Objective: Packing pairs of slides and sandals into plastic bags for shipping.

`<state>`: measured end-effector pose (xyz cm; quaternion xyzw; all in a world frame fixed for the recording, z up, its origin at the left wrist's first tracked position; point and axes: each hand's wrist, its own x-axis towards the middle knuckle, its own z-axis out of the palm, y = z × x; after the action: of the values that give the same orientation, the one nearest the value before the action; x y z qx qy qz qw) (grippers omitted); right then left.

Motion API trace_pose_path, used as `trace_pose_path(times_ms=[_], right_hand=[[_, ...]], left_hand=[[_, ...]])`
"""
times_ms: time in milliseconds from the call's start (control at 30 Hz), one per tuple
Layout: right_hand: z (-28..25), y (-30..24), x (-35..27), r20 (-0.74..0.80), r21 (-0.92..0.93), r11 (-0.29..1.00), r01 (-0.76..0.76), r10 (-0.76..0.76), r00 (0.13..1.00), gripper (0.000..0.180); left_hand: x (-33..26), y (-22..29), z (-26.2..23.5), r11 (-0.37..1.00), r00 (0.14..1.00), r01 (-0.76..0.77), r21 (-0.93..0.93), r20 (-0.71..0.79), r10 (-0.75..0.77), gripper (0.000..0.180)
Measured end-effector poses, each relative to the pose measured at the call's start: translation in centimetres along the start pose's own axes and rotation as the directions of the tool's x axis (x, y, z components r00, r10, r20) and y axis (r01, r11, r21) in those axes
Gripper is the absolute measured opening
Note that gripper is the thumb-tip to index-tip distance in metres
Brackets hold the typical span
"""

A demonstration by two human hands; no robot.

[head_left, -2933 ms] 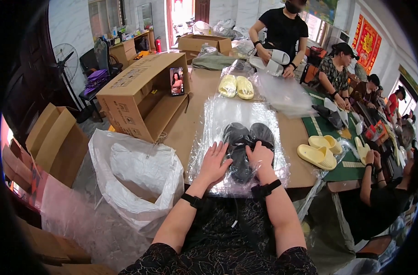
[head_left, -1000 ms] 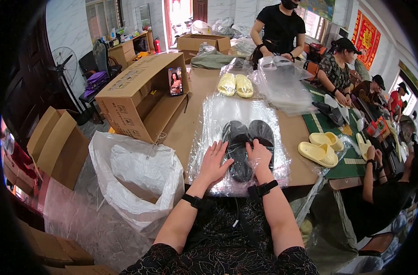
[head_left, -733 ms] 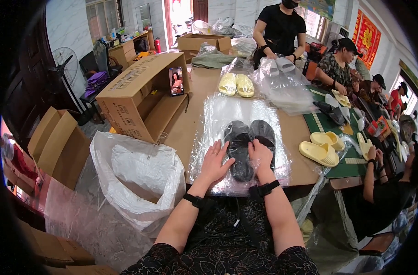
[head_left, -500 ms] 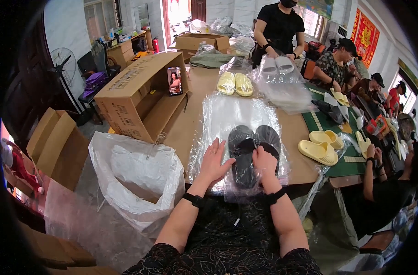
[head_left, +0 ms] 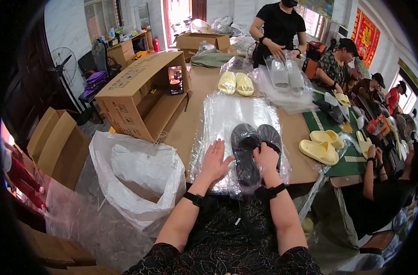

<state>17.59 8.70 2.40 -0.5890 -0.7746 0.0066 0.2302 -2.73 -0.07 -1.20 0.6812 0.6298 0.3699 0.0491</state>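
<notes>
Two black slippers (head_left: 245,158), side by side, partly hidden, on flat clear plastic bags (head_left: 220,112)

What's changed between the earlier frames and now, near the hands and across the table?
The black slippers have shifted a little rightward, along with the right hand curled over them. Across the table, the pale grey slippers, first held up by the co-worker, are now lower, seemingly inside clear plastic. Little changed: the left hand flat on the clear plastic bags, and the cardboard box.
</notes>
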Motion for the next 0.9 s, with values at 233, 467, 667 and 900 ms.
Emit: trace_pose_path(times_ms=[233, 467, 667, 900], right_hand=[[-3.5, 2.3, -5.2, -0.001, 0.265, 0.963, -0.049, 0.051, 0.999, 0.030], [-10.0, 10.8, -9.9, -0.156, 0.977, 0.198, 0.075, 0.435, 0.887, 0.018], [-12.6, 19.0, -16.3, -0.050, 0.966, -0.097, 0.240, 0.838, 0.543, 0.021], [-6.4, 22.5, -19.9, 0.195, 0.926, -0.229, 0.299, 0.971, 0.138, 0.022]], left_hand=[[-0.1, -0.4, 0.2, 0.999, 1.000, 0.018, -0.050, 0.009, -0.017, 0.072], [0.0, -2.8, 1.6, 0.968, 0.991, -0.105, 0.227, 0.100, 0.084, 0.060], [0.3, -1.1, 0.8, 0.992, 0.998, -0.043, 0.120, 0.050, 0.037, 0.059], [0.2, -0.6, 0.4, 0.998, 0.999, -0.044, 0.045, 0.012, 0.043, 0.057]])
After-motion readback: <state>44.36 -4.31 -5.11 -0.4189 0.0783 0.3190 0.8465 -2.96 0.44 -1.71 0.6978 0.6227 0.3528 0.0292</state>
